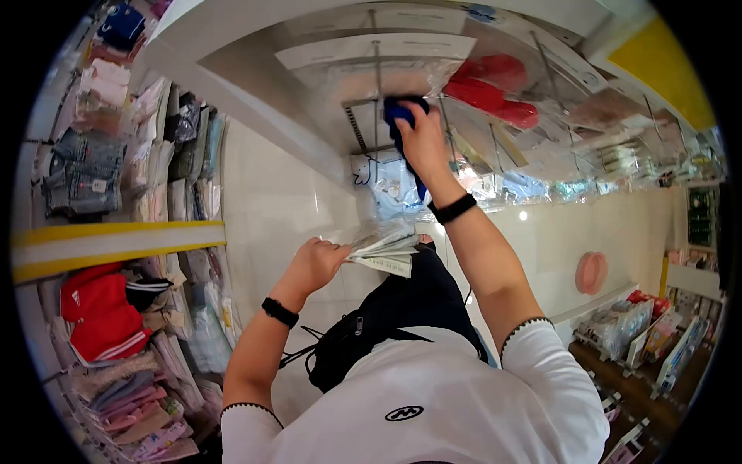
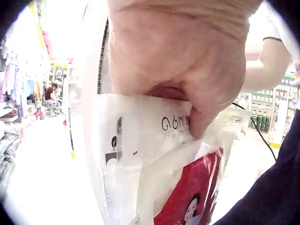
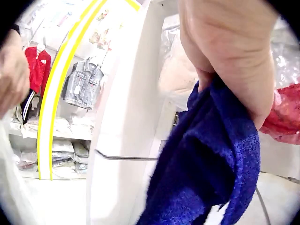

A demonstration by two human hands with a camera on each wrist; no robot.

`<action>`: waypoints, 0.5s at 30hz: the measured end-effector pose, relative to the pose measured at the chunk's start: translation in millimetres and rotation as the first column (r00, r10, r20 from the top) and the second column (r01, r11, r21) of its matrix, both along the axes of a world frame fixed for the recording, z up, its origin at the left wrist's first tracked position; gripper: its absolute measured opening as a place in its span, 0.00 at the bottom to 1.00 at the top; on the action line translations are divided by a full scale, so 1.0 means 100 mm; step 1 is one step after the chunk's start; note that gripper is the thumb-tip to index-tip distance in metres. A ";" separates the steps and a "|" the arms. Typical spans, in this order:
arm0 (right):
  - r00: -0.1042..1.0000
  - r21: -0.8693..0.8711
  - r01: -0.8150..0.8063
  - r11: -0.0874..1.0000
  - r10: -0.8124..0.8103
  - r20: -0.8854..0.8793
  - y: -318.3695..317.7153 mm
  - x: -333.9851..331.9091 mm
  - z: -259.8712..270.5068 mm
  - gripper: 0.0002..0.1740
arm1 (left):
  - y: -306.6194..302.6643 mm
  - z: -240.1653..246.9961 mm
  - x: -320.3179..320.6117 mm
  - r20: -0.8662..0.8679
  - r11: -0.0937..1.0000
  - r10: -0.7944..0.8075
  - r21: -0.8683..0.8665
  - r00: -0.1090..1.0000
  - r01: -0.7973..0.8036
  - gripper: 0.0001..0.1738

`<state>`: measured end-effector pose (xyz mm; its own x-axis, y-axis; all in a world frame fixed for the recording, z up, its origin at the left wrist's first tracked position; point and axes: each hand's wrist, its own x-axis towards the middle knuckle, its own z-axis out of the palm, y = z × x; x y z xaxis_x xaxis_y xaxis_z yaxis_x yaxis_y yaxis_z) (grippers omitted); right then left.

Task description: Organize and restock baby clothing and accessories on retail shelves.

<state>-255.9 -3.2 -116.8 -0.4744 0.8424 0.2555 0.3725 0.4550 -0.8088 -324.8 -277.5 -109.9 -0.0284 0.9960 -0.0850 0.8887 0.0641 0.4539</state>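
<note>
My right hand (image 1: 421, 139) grips a dark blue cloth (image 3: 201, 154) with a fuzzy, towel-like surface, beside the metal hooks of the display shelf. In the right wrist view the cloth hangs down in folds below the fingers. My left hand (image 1: 318, 263) pinches the top edge of several clear plastic packages (image 2: 154, 126), held low in front of the body. One package carries printed lettering and a red picture panel. Most of the left fingers are hidden behind the packages in the left wrist view; the thumb lies on the front.
Red bagged items (image 1: 495, 89) hang on the shelf right of the blue cloth. A light blue package (image 1: 394, 189) hangs below it. Across the aisle stand shelves with a red jacket (image 1: 100, 309) and a denim garment (image 1: 85, 178). A pink round basin (image 1: 591, 273) sits at the right.
</note>
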 end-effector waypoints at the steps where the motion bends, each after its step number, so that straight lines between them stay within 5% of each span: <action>1: 0.998 0.038 0.014 0.999 -0.016 0.055 0.06 -0.16 -0.02 0.17 | -0.08 0.01 0.02 0.001 1.000 0.021 0.010 1.000 -0.021 0.03; 4: 0.996 0.291 0.061 0.955 -0.078 0.047 0.15 -0.48 -0.19 0.18 | -0.27 -0.03 0.06 -0.080 0.997 0.050 -0.049 0.996 -0.054 0.04; 7: 0.984 0.457 -0.075 0.886 -0.008 0.177 0.10 -0.77 -0.19 0.20 | -0.40 -0.01 0.11 -0.120 0.991 0.094 -0.087 0.988 -0.105 0.04; 11: 0.951 0.701 -0.292 0.651 0.120 0.285 0.14 -1.15 -0.53 0.17 | -0.47 0.01 0.17 -0.125 0.981 0.145 -0.111 0.982 -0.159 0.03; 12: 0.784 0.352 -0.470 0.809 0.200 0.587 0.17 -1.21 -0.48 0.20 | -0.46 0.04 0.16 -0.127 0.979 0.151 -0.118 0.980 -0.166 0.03; 13: 0.718 0.237 -0.474 0.848 0.216 0.662 0.20 -1.24 -0.43 0.20 | -0.45 0.05 0.13 -0.135 0.978 0.162 -0.111 0.977 -0.178 0.03; 15: 0.735 0.256 -0.439 0.861 0.180 0.654 0.23 -1.28 -0.46 0.20 | -0.44 0.07 0.13 -0.139 0.974 0.186 -0.102 0.973 -0.201 0.04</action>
